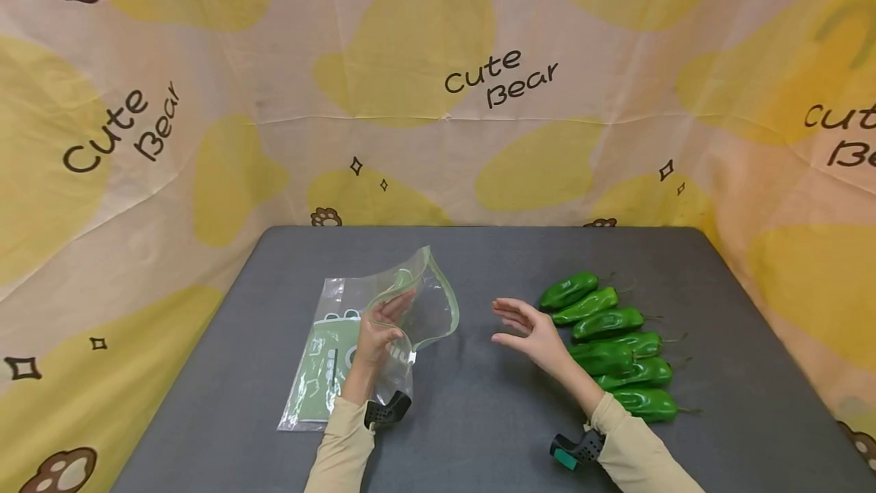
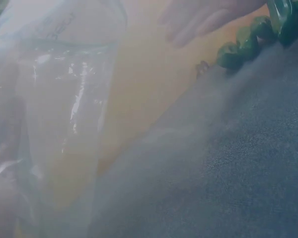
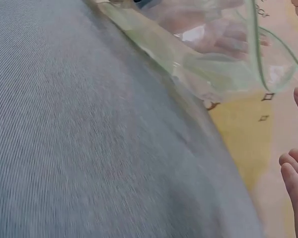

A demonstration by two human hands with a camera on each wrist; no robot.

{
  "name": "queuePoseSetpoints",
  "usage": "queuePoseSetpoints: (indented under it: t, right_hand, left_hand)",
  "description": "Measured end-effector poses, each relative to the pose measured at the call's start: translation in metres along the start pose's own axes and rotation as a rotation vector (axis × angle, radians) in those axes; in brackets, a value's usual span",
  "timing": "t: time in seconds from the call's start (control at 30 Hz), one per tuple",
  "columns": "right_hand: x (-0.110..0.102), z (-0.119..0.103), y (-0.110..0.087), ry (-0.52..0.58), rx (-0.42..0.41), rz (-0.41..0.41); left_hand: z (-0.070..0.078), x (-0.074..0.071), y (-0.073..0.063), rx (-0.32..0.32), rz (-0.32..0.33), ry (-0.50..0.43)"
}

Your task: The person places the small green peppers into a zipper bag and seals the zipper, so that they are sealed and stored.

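A clear zip bag (image 1: 438,303) with a green rim and green printed front lies at left centre, its mouth raised and gaping toward the right. My left hand (image 1: 375,335) is at the mouth, fingers extended and thumb apart, partly seen through the film. The right wrist view shows those fingers straight behind the plastic (image 3: 213,74). To the right of the bag my right hand (image 1: 537,337) hovers with fingers and thumb spread apart, holding nothing. Just beyond it lie several glossy green peppers (image 1: 609,323) in a slanting row, some partly hidden by the hand and forearm.
Both hands work over a grey table (image 1: 472,432). A patterned cloth (image 1: 438,97) with yellow patches hangs behind and beside it. Black wrist devices sit at the left cuff (image 1: 342,440) and right cuff (image 1: 636,440).
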State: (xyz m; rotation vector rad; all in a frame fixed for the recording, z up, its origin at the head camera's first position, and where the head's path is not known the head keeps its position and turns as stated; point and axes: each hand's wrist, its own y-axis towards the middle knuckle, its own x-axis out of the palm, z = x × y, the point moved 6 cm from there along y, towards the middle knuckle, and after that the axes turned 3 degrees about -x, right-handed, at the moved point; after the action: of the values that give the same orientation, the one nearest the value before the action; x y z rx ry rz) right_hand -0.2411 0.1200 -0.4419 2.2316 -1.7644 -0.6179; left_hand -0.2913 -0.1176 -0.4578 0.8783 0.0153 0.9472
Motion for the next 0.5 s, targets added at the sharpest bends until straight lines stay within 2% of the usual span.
queuePoseSetpoints:
  t: [0.27,0.5]
  right_hand:
    - [-0.035,0.002,-0.017,-0.017,-0.073,0.035]
    - [-0.078,0.001,-0.032,0.004,-0.075,0.132]
  left_hand:
    - [0.002,0.003,0.000,0.010,-0.004,-0.005]
    - [-0.001,0.003,0.002,-0.015,-0.013,-0.011]
